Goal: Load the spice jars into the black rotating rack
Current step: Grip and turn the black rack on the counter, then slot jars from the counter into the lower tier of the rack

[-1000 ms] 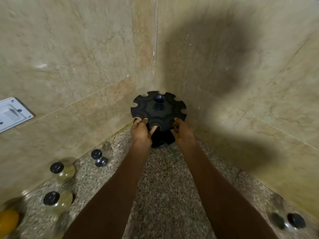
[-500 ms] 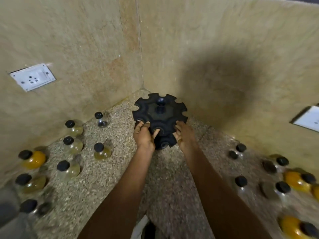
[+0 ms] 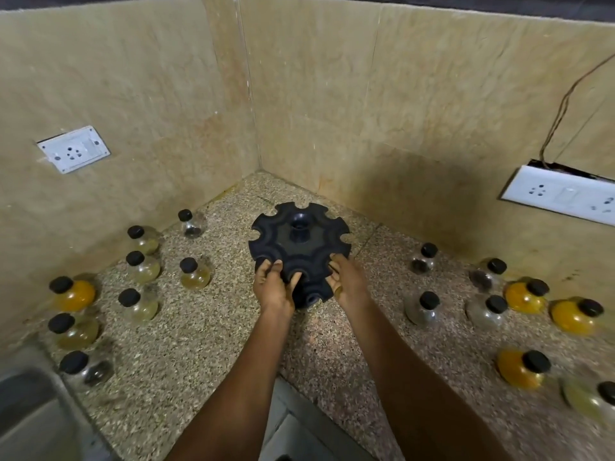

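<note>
- Rack (image 3: 299,247) pulled out from the counter (image 3: 199,344) corner since earlier; my left hand (image 3: 273,287) and right hand (image 3: 346,283) grip its top disc.
- Still positioning; next, let go and fetch a jar (image 3: 194,273) from the left edge.

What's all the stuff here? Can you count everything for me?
rack: one, black, on the counter near the corner, its slots empty
left jars: eight, clear with black caps, one orange inside, on the counter left of the rack
right jars: eight, clear with black caps, three orange inside, on the counter right of the rack
sockets: two, white, one on each wall
wire: one, brown, above the right socket
sink: one, grey metal, bottom left
counter: one, speckled stone
left hand: one, gripping the rack's near rim
right hand: one, gripping the rack's near rim
</note>
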